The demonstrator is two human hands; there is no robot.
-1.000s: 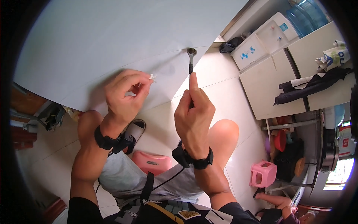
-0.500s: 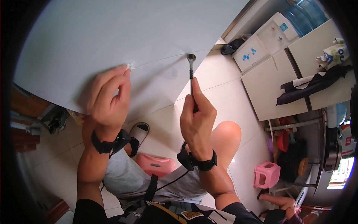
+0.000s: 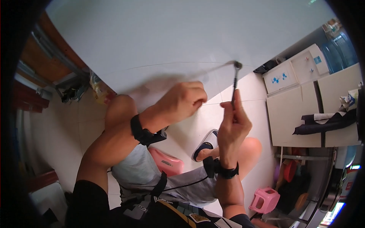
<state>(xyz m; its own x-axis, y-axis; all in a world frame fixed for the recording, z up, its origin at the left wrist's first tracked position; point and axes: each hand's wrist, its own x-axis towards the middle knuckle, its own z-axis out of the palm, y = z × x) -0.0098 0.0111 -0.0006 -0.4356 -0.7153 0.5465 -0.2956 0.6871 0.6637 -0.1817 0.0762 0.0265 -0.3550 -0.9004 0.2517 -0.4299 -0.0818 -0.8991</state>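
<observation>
Head view: right hand [image 3: 232, 127] pinches a round-headed metal tool [image 3: 235, 79] near the pale panel [image 3: 171, 38], left hand [image 3: 184, 100] curls, any contents hidden; the step seems to be steadying the tool, and the next move likely calls for a firm pinch.

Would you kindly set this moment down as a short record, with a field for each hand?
Left hand: fingers curled; any contents hidden
Right hand: gripping a slim metal tool by its lower end
Tool head: pointing away from the body, seen against the pale panel; contact unclear
Below the hands: pink stool, partly hidden
Right side: white water dispenser, pale cabinet, dark cloth, second pink stool
</observation>
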